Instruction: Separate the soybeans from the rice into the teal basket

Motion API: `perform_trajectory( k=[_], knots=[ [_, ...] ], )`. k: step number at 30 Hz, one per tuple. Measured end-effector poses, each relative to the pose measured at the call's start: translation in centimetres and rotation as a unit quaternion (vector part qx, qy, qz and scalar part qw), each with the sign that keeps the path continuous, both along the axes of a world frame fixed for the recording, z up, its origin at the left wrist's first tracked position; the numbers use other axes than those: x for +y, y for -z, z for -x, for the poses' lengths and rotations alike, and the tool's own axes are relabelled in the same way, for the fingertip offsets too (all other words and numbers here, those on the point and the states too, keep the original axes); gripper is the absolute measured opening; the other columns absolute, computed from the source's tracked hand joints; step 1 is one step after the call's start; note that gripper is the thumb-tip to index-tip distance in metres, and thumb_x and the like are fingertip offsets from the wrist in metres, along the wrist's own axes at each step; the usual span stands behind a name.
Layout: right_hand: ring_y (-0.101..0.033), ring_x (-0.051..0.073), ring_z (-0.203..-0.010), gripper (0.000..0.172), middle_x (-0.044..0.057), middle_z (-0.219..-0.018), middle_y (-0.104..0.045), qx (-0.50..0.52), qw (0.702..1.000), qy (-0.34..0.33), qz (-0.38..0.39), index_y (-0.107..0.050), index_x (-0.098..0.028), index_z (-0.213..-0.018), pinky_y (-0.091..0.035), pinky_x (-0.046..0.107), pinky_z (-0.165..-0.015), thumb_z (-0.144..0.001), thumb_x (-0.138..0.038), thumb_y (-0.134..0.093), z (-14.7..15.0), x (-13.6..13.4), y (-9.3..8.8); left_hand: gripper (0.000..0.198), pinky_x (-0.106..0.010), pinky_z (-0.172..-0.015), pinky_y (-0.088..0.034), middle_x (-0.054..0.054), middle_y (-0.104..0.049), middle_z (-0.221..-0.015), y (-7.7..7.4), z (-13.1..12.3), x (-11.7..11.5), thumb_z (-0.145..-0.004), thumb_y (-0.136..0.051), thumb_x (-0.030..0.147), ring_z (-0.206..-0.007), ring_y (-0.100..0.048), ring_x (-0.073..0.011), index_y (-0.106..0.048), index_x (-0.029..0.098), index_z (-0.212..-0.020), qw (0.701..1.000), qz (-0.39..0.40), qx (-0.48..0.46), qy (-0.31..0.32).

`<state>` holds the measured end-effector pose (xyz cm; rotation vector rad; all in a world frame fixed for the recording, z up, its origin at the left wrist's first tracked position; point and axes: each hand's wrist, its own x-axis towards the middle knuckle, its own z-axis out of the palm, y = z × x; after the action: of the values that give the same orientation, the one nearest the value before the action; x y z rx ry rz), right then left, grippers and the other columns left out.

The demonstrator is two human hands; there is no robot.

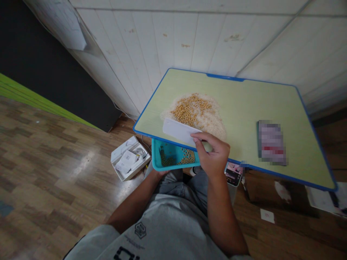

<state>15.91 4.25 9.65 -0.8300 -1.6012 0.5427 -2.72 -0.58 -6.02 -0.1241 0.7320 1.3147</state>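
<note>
My right hand (213,150) pinches the right end of a flat white strip (179,130), which lies slanted across the near edge of the yellow-green table (244,104). Beyond the strip, yellow beans (187,110) lie over a spread of pale grains (215,121) that look like rice. Below the table's near edge is a turquoise tray (173,167) with more beans in it. My left hand (162,172) is under the tray's near side, holding it; its fingers are mostly hidden.
A blurred-out rectangular item (271,144) lies on the table's right part. An open white box (130,159) with papers and a cable stands on the floor at left. A lit phone (233,173) is below the table edge. Behind the table rises a white panelled wall (173,36).
</note>
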Motion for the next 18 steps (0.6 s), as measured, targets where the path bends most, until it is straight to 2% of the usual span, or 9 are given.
perform_trajectory(
  k=[7, 10, 14, 18],
  knots=[
    [-0.087, 0.019, -0.09, 0.023, 0.0, -0.096, -0.09, -0.001, 1.0, -0.001, 0.002, -0.087, -0.027, -0.099, -0.072, 0.031, -0.085, -0.098, -0.011, -0.07, -0.1, 0.0, 0.1, 0.073, -0.057, -0.143, -0.027, -0.01, -0.067, -0.162, 0.1, -0.1, 0.1, -0.11, -0.036, 0.051, -0.168, -0.042, -0.0282, -0.031, 0.022, -0.177, 1.0, -0.021, 0.002, 0.007],
    [-0.087, 0.018, -0.091, 0.024, -0.001, -0.096, -0.09, 0.001, 1.0, -0.001, 0.001, -0.087, -0.027, -0.1, -0.071, 0.03, -0.086, -0.097, -0.009, -0.071, 0.0, 0.0, 0.1, 0.076, -0.059, -0.143, -0.026, -0.012, -0.063, -0.166, -0.1, -0.1, 0.0, -0.11, -0.036, 0.053, -0.169, -0.041, -0.0308, -0.029, 0.019, -0.178, 1.0, -0.015, 0.011, 0.008],
    [-0.087, 0.017, -0.091, 0.026, -0.001, -0.097, -0.09, 0.006, 1.0, -0.002, -0.001, -0.088, -0.027, -0.1, -0.07, 0.029, -0.089, -0.097, -0.007, -0.072, 0.0, 0.0, 0.1, 0.083, -0.06, -0.142, -0.03, -0.016, -0.055, -0.172, 0.7, 0.0, 0.1, -0.109, -0.036, 0.057, -0.168, -0.042, -0.0348, -0.025, 0.01, -0.177, 1.0, -0.004, 0.007, 0.01],
    [-0.087, 0.018, -0.092, 0.027, -0.001, -0.097, -0.09, 0.012, 1.0, -0.003, -0.005, -0.088, -0.028, -0.101, -0.071, 0.029, -0.089, -0.096, -0.007, -0.072, 0.0, 0.0, 0.2, 0.086, -0.053, -0.141, -0.033, -0.015, -0.062, -0.166, 1.2, 0.0, 0.1, -0.107, -0.041, 0.059, -0.17, -0.041, -0.0304, -0.028, 0.011, -0.177, 0.999, -0.035, 0.001, 0.013]
  ],
)
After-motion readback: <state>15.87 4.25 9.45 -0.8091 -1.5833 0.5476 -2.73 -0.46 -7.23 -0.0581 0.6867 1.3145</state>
